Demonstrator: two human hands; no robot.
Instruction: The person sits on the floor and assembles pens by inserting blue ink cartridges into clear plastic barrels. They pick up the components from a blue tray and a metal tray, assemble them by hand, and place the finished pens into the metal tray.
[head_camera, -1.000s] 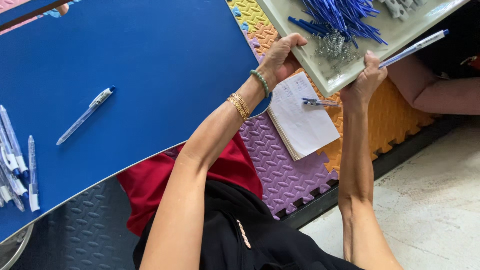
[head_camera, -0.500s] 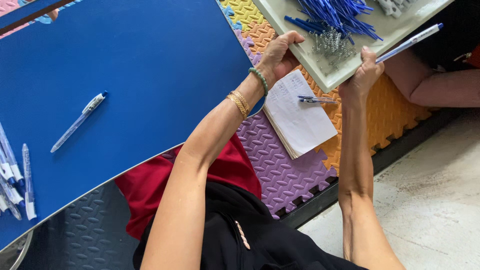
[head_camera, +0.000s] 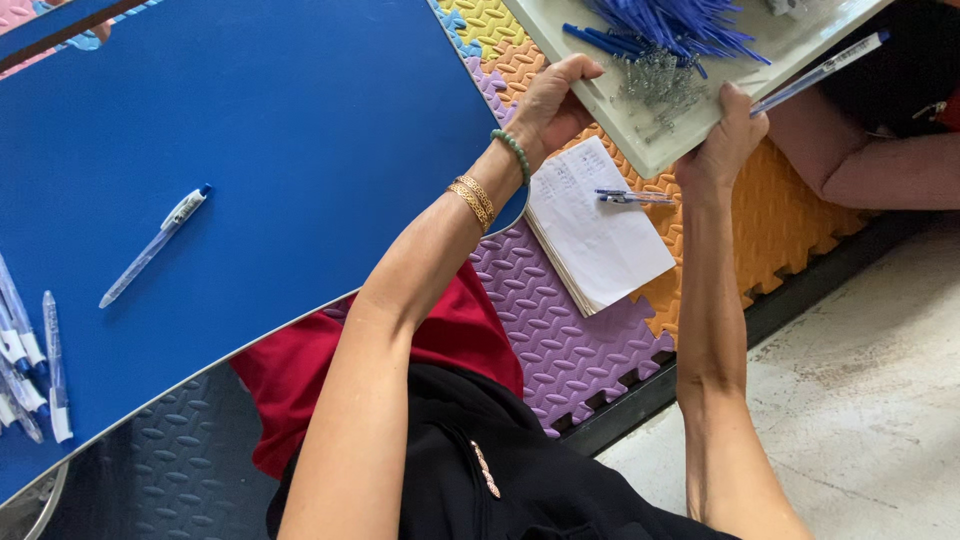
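A pale shallow tray (head_camera: 640, 150) is gripped at its near edge by both hands: the left hand (head_camera: 548, 100) is curled shut around the left corner, and the right hand (head_camera: 722, 140) is clamped on the right side, with a clear blue-tipped pen (head_camera: 820, 72) pinched against the rim. Inside the tray, a heap of blue pen refills (head_camera: 680, 22) and a cluster of small metal springs (head_camera: 655, 85) are seen. Below it, a white notepad (head_camera: 595, 235) with a pen (head_camera: 632, 197) is laid on the foam mat (head_camera: 560, 340).

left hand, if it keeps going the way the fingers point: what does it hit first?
The left hand already grips the edge of the pale tray. Past the rim, its fingers point toward the pile of small metal springs, then the blue refills. Depth is unclear, so springs first is a judgement.
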